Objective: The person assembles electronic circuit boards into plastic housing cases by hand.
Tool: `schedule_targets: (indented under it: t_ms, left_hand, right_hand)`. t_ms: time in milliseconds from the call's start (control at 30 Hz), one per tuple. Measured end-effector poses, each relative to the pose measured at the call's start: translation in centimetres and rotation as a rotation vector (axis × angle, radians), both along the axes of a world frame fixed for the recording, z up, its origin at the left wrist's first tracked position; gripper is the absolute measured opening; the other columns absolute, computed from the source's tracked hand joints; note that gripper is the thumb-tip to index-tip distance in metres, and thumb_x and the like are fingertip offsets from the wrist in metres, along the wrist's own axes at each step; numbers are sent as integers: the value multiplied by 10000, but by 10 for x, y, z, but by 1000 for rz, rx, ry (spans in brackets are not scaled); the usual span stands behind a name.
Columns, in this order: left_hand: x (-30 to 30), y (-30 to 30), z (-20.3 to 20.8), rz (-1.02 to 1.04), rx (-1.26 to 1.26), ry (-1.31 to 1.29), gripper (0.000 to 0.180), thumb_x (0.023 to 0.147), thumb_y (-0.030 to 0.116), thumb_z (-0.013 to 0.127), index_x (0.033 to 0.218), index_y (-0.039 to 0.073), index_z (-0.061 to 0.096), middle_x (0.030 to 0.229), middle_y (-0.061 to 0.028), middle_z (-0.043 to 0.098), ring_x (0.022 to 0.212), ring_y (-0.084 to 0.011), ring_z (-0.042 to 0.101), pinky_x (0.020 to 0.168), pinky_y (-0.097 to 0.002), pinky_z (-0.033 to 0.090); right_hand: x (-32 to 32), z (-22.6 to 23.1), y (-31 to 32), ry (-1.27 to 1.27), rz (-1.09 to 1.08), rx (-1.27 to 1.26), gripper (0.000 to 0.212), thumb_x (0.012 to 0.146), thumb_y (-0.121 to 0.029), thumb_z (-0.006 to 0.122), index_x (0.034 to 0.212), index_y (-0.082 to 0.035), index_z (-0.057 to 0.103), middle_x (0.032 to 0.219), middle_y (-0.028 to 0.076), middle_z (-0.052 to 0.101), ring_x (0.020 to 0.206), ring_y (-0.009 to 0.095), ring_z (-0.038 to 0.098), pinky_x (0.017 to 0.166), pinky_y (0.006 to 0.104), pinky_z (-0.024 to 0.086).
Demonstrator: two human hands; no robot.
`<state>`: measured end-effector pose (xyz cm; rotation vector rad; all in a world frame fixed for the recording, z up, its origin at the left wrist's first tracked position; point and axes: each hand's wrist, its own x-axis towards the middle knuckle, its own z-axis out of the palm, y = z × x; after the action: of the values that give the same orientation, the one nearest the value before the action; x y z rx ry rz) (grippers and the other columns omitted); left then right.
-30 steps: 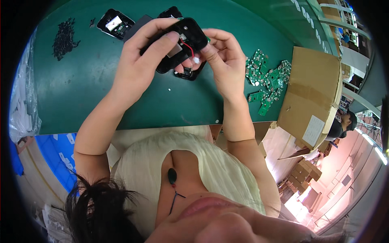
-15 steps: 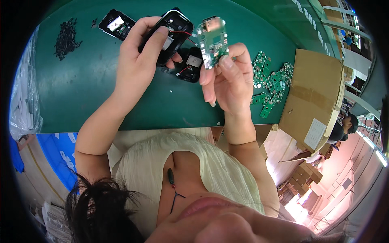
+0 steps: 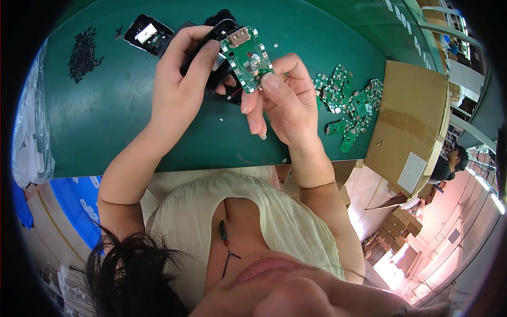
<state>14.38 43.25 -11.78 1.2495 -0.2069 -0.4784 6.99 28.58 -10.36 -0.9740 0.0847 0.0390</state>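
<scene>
My left hand [image 3: 182, 74] is closed round a black plastic housing [image 3: 198, 59], thumb on its rim. Between thumb and fingers of my right hand [image 3: 288, 100] is a green circuit board [image 3: 245, 58] with metal ports at its far end. The board is held up at the housing's right side and covers part of it; whether they touch I cannot tell. Beneath my hands, another black housing with a red wire [image 3: 233, 94] is mostly hidden. An open black housing [image 3: 149, 35] with a white patch lies left of my left hand.
Small black parts [image 3: 83, 55] lie heaped at the table's far left. Several green circuit boards [image 3: 351, 103] are piled on the right, beside a cardboard box [image 3: 404, 121]. A blue bin [image 3: 76, 203] stands below the table's left edge. Further right, a person in a dark cap [image 3: 453, 161] is visible.
My right hand has brought the circuit board left to the housing and turned it, so its ports and components show. My left hand keeps the housing in nearly the same place.
</scene>
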Motion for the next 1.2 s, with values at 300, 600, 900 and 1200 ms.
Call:
schedule_targets:
  t_ms: [300, 600, 900, 1200]
  left_hand:
    - [-7, 2, 4, -85, -4, -54, 267, 898, 85, 492, 1148, -8, 493, 980, -54, 573, 822, -82, 544, 645, -212, 470]
    - [-11, 4, 4, -138, 72, -61, 416, 856, 93, 580, 1233, 12, 426, 1026, -56, 560, 858, -90, 548, 728, -226, 460]
    - [-12, -2, 10, -148, 127, 11, 352, 839, 105, 605, 1147, 23, 455, 907, -38, 559, 669, -37, 522, 511, -175, 425]
    - [-17, -4, 1, -159, 170, -165, 316, 810, 79, 616, 1090, 3, 490, 945, -67, 589, 878, -111, 562, 763, -234, 457]
  right_hand:
    - [4, -5, 1, 94, -54, -164, 66, 917, -109, 450, 895, -49, 431, 678, 172, 595, 405, 171, 527, 314, 230, 387]
    - [3, 1, -2, 257, 51, -150, 118, 885, -90, 528, 857, -38, 426, 614, 125, 586, 421, 148, 547, 347, 222, 408]
    - [5, -13, 2, -390, -487, -1025, 220, 718, -9, 709, 918, -38, 619, 916, 63, 527, 578, 53, 452, 443, 173, 350]
    - [3, -19, 2, -304, -388, -625, 110, 834, 19, 580, 938, 8, 545, 958, 99, 566, 686, 62, 526, 562, 175, 428]
